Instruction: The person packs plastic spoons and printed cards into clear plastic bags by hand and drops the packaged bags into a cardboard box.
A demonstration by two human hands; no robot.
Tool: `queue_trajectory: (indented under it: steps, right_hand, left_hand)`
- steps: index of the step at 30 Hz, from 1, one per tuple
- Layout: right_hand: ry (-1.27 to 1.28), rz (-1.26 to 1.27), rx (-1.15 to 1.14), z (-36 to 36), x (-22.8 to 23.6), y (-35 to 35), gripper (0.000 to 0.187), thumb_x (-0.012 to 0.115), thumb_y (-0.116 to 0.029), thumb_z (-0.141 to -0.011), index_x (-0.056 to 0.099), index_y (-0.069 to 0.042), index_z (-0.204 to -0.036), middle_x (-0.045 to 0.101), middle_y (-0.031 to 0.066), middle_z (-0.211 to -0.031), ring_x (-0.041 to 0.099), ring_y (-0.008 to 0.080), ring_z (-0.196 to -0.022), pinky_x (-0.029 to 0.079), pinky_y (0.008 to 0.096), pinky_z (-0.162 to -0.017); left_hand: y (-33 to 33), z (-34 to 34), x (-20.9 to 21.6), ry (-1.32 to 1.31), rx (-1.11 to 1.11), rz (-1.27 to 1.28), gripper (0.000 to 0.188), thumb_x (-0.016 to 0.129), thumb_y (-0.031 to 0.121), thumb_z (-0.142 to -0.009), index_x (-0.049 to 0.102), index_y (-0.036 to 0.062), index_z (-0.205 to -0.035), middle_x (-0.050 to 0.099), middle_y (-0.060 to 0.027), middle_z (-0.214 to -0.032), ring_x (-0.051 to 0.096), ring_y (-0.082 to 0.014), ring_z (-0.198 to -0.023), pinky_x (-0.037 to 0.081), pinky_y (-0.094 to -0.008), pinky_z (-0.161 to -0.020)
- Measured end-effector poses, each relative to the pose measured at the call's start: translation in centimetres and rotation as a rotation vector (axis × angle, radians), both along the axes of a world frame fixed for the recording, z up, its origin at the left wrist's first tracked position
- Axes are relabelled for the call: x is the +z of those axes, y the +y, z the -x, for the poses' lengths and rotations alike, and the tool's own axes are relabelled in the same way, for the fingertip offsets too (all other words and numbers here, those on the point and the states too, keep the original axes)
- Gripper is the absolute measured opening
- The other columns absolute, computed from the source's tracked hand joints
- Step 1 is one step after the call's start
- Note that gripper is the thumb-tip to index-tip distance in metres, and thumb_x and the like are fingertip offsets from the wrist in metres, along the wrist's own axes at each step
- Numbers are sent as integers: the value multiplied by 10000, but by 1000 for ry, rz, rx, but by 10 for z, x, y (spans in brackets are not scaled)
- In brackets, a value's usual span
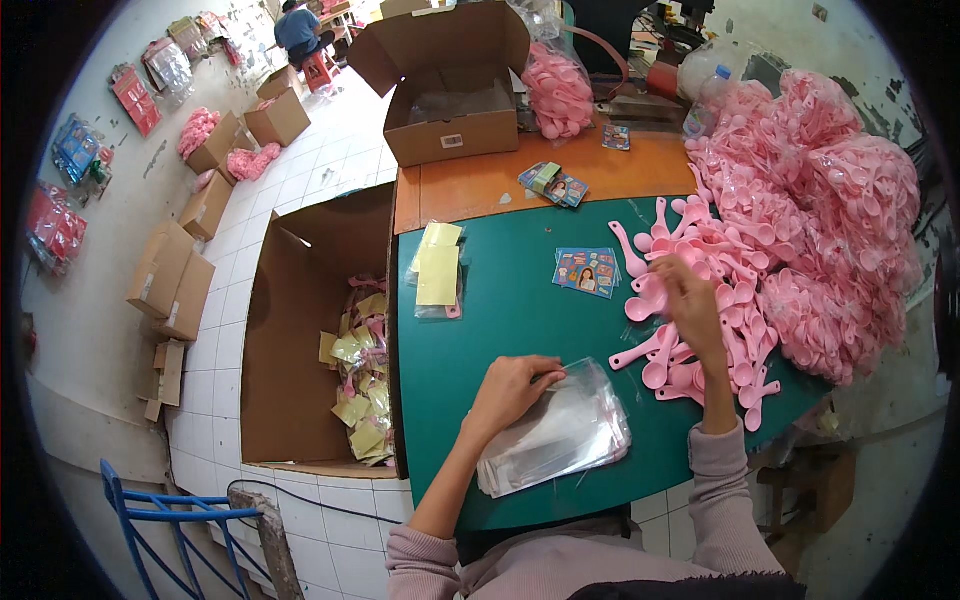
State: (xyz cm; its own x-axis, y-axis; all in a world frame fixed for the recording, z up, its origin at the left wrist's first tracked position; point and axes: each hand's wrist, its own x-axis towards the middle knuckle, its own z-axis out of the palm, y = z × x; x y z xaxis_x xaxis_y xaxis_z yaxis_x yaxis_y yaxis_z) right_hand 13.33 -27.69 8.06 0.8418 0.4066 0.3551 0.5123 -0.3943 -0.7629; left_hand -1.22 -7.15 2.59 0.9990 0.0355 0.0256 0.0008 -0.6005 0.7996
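Note:
A stack of clear plastic bags (560,445) lies at the near edge of the green tabletop. My left hand (510,392) rests on its upper left corner, thumb and fingers closed on the edge of a bag. Over the left side of a loose heap of pink plastic spoons (735,335) is my right hand (690,300). Its fingers are bent together beside a pink spoon (645,300); whether they grip it is hidden. Small blue printed cards (586,272) lie just left of the heap. Farther left, yellow cards in clear bags (438,275) are on the table.
A big open carton (315,330) left of the table holds filled bags. Large clear sacks of pink spoons (830,190) crowd the right side. At the back stand another open carton (450,125) and a bundle of cards (553,186). A person (300,32) sits far off.

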Motion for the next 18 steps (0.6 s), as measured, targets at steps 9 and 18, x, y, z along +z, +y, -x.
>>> queue_trajectory:
  steps: [9, 18]
  right_hand:
    - [311, 586, 634, 48, 1, 8, 336, 559, -78, -762, 484, -41, -1087, 583, 103, -818, 598, 223, -671, 444, 340, -573]
    - [25, 364, 700, 48, 5, -3, 293, 584, -90, -736, 541, -16, -1017, 601, 144, -803, 591, 270, -713, 451, 349, -618]
  left_hand:
    - [6, 11, 8, 24, 50, 172, 160, 582, 159, -817, 658, 41, -895, 638, -71, -908, 618, -178, -812, 475, -264, -729]
    - [20, 7, 17, 124, 63, 759, 197, 597, 112, -813, 570, -24, -953, 650, -120, -852, 618, -131, -801, 482, -236, -726]
